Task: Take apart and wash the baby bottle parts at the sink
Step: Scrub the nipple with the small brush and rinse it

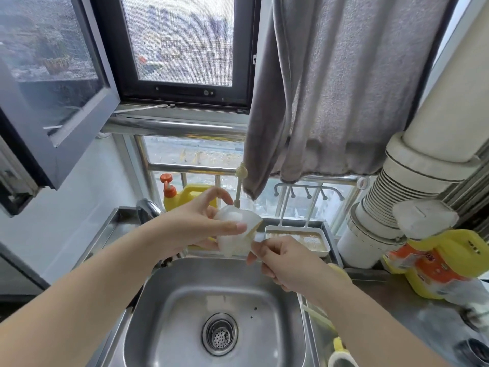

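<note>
Below, the steel sink (185, 287) sits under both hands. Above its back rim, the left hand (201, 223) grasps the translucent bottle part (235, 234), likely light, soft and slippery; the right hand (280, 258) pinches its lower edge, best gripped at the rim.

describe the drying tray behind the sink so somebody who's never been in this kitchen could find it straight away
Start at the steel sink under the window. On the ledge behind its back right corner sits a shallow white rectangular tray. Unlike the yellow bottle nearby, it has a white pronged rack rising from it.
</note>
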### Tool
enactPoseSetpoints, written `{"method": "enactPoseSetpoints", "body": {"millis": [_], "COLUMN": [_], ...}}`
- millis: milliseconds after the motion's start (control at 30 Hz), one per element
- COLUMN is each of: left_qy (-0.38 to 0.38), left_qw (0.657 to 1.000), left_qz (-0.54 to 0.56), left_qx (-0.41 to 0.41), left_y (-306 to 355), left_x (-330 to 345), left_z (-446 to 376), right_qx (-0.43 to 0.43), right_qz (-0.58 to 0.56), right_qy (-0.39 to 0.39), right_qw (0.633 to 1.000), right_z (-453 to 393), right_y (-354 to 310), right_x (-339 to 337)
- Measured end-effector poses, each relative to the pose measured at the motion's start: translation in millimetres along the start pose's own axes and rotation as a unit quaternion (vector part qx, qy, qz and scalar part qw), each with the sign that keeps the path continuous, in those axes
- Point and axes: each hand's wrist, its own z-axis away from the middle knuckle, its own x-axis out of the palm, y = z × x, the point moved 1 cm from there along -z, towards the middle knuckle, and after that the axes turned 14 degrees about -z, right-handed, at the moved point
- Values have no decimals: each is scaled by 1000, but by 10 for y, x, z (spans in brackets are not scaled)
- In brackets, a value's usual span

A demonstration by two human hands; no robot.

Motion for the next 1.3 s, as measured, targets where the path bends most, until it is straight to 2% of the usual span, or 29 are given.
{"method": "enactPoseSetpoints", "body": {"millis": [133, 233, 333, 433, 500, 533, 567, 600, 633, 667, 733, 800, 833, 867, 900, 933, 1000, 1067, 1133, 1233, 1300], "left_qy": [13, 49, 74, 78, 85, 87, 86, 86, 84, 82, 81, 93, 101, 110, 119, 127, 133, 124, 115, 120, 126], "left_qw": [1000, 998, 995, 994, 992, 991, 991, 991, 992, 993, 993, 990, 988, 987, 986, 985, 981, 977, 973, 971, 972], "left_qz": [-3, -30, -50, 3, 31, 32, 33, 36, 39, 45, 70, 94, 100, 103, 103, 103, 117, 137, 155, 145, 130], "left_qx": [-14, 2, 47, 79, 91, 95, 96, 92, 82, 70, 53, 50, 52, 55, 57, 59, 75, 107, 131, 150, 152], "left_y": [20, 17, 25, -12, -72, -103, -128, -164, -190, -219, -244, -241, -238, -242, -250, -271, -319, -354, -374, -390, -413], "left_x": [93, 119, 119, 112, 103, 110, 125, 135, 150, 159, 167, 155, 151, 147, 144, 142, 151, 184, 233, 266, 259], "left_z": [-4, -22, -17, 16, 13, 9, 9, 7, 10, 12, 11, 5, 3, 3, 8, 12, 32, 55, 64, 74, 77], "right_qx": [-33, -39, 3, 55, 74, 70, 51, 19, -28, -82, -178, -225, -226, -218, -171, -109, -21, 55, 95, 116, 117], "right_qz": [72, 77, -37, -189, -232, -210, -137, -14, 133, 274, 483, 542, 518, 452, 331, 230, 52, -134, -273, -348, -318], "right_qy": [14, 17, -28, -111, -141, -136, -110, -62, -1, 58, 171, 225, 205, 177, 112, 53, -29, -116, -168, -178, -178], "right_qw": [997, 996, 999, 974, 960, 966, 983, 998, 991, 956, 840, 778, 799, 847, 921, 966, 998, 983, 943, 913, 924], "right_z": [-11, -4, 31, 75, 99, 109, 101, 87, 60, 38, -29, -43, -41, -46, -53, -29, 17, 60, 89, 104, 111], "right_y": [10, 43, 66, 50, 60, 68, 87, 71, 58, 45, 51, 40, 30, 25, 39, 40, 30, 21, -25, -27, 25], "right_x": [1, 5, 71, 112, 153, 168, 170, 159, 133, 98, 37, 57, 75, 98, 120, 148, 208, 228, 224, 300, 343]}}
